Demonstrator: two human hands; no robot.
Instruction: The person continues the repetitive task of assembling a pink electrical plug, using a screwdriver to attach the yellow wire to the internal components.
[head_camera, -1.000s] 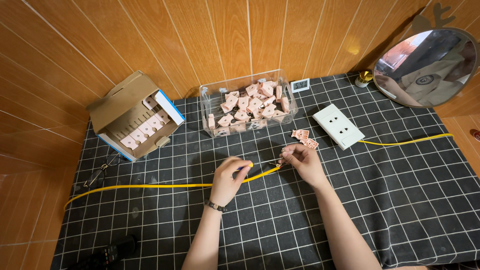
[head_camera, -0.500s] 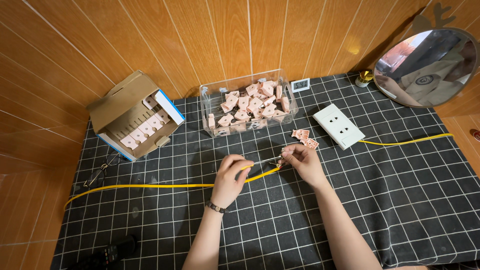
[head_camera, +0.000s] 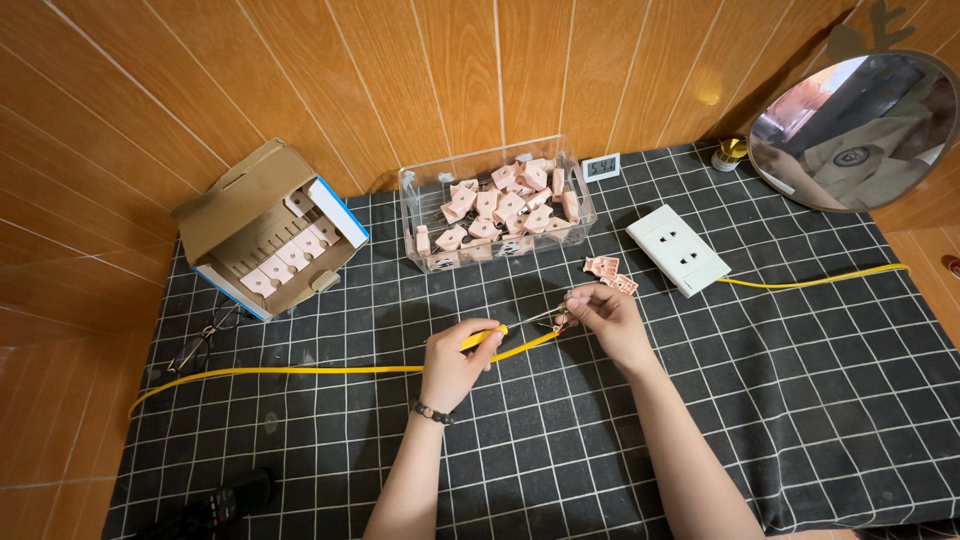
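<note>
The left hand (head_camera: 458, 362) pinched the long yellow flat cable (head_camera: 300, 370) at mid-cloth; at its 2 o'clock, the right hand (head_camera: 605, 318) nipped the cable's bared wire ends. At 12 o'clock, a clear plastic tub (head_camera: 425, 205) held pink plastic pieces (head_camera: 505, 205); at 10, an open cardboard box (head_camera: 240, 205) held more.

Open counter (head_camera: 800, 400) lies to the right of the right hand (head_camera: 600, 315) and toward the near edge. Just beyond that hand, loose pink parts (head_camera: 610, 272) and a white socket plate (head_camera: 678, 250) block the far path. The clear bin (head_camera: 495, 205) stands further back. The yellow cable (head_camera: 300, 370) crosses the counter left of the left hand (head_camera: 455, 360). An open cardboard box (head_camera: 265, 240) occupies the far left corner, a round mirror (head_camera: 850, 130) the far right
</note>
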